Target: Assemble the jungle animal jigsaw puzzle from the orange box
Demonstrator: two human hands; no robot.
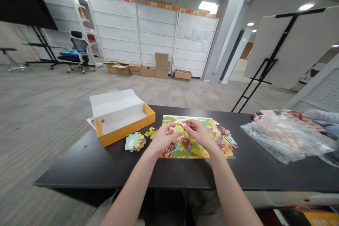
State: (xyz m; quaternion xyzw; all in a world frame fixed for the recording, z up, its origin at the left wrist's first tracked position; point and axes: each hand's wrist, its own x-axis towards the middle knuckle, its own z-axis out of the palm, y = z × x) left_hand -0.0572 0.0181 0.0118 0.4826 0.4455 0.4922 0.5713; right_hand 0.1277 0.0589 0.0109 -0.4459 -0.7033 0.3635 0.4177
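A colourful jigsaw puzzle (196, 153) lies on the dark table, with a picture of green trees on yellow ground. Over its left half, my left hand (164, 138) is closed, thumb and fingers around puzzle pieces (179, 129) in pink and yellow-green. Close to its right, my right hand (199, 135) bends its fingers and thumb together near the same pieces; whatever sits in its fingertips is too small to make out. A small heap of loose pieces (134, 142) lies left of the puzzle, beside a yellow-green piece (151, 132). More pieces (231, 140) lie at the right edge.
An open yellow box (124, 129) with a white inside stands at the table's left. Clear plastic bags (287, 137) and folded cloth (304, 118) lie at the right. Beyond the black table (106, 173) are cardboard boxes (161, 65), an office chair (75, 54) and a whiteboard stand (267, 65).
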